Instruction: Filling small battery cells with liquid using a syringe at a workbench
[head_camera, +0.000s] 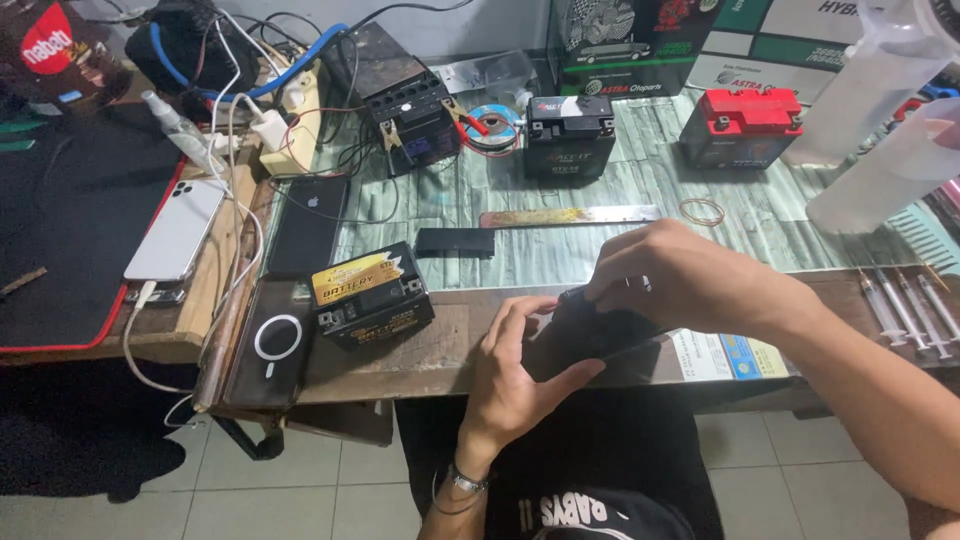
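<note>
From the head camera, both hands meet at the front edge of the desk (420, 350), toward its right half. The left hand (515, 365) cups a small black battery (590, 335) from the near side, thumb stretched along its lower edge and fingers curled up its left face. The right hand (685, 280) comes from the right and lies over the top of the same battery, fingers pressed together and bent down onto its upper edge. The battery sits at the desk's front edge, partly hidden by both hands.

Just left of the hands, near the front edge, stands a black battery with a yellow label (372, 293), and beside it at the front left corner lies a dark phone with a white ring (272, 345). A flat black strip (455, 241) and a long metal ruler (570, 215) lie further back. Near the back edge stand another black battery (570, 135) and a red-topped battery (740, 125). Several syringes (905, 300) lie at the right end.
</note>
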